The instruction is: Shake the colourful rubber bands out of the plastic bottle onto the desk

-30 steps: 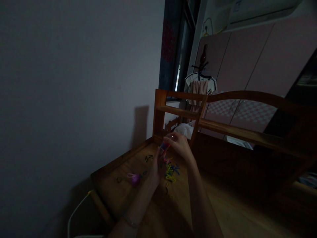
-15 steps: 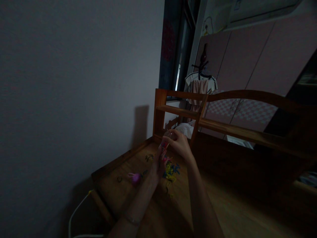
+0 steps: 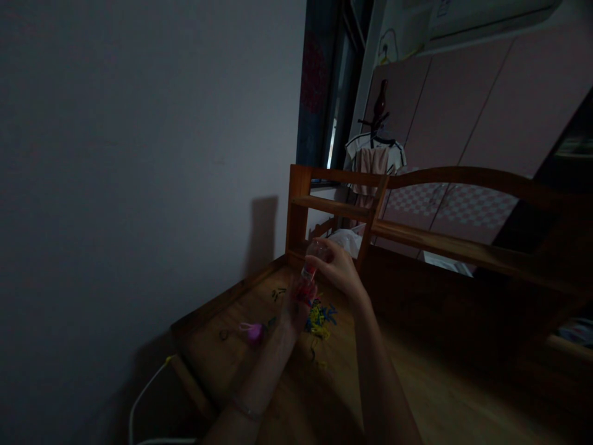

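Observation:
In dim light my right hand [image 3: 339, 269] is closed round a small clear container [image 3: 313, 258] with red and blue contents, held tilted above the wooden desk [image 3: 287, 389]. My left hand [image 3: 296, 304] sits just below the container's lower end, fingers curled up against it; what it holds is too dark to name. Under both hands lies a heap of small yellow and blue bands [image 3: 320, 316]. A pink-purple object [image 3: 252, 332] rests on the desk left of my left hand.
A few dark small loops [image 3: 278, 294] lie scattered near the desk's far-left rim. A wooden shelf rail [image 3: 352, 210] runs along the desk's back edge. The grey wall stands close on the left. A white cable [image 3: 143, 389] hangs off the near-left corner.
My right hand has raised the clear container slightly and tipped it more upright. My left hand has stayed beneath it, close to the heap of bands.

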A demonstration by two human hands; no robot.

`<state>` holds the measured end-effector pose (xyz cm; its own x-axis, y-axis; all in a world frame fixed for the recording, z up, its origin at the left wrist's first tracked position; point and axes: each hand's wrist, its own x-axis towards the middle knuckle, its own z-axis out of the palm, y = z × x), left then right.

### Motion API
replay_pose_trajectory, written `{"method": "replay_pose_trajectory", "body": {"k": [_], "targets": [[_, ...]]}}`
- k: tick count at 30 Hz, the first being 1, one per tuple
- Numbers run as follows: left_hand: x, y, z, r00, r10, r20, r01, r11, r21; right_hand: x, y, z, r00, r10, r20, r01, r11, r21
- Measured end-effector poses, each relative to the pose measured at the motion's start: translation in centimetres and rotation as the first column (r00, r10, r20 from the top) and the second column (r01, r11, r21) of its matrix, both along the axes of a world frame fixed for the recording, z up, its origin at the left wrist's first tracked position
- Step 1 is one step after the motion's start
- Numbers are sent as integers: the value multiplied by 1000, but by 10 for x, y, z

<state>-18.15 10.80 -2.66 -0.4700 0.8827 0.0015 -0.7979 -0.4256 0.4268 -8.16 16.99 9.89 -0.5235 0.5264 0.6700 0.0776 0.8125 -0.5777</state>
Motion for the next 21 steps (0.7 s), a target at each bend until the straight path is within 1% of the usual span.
{"method": "replay_pose_trajectory", "body": {"k": [4,7,12,17,21], "targets": [[-3,6,-4,994,-40,98,30,994,107,1,-1,2,998,60,20,-61,998,27],[-4,9,-6,988,-49,143,35,995,98,3,-3,4,997,82,9,-82,997,2],[0,0,1,996,-45,80,33,988,148,4,-3,4,998,54,-10,-55,997,-53],[7,-6,11,998,-60,29,54,986,159,2,1,-1,995,72,75,-64,992,-105],[10,-6,12,997,-73,9,71,986,152,1,1,-2,994,80,80,-69,989,-130]]}}
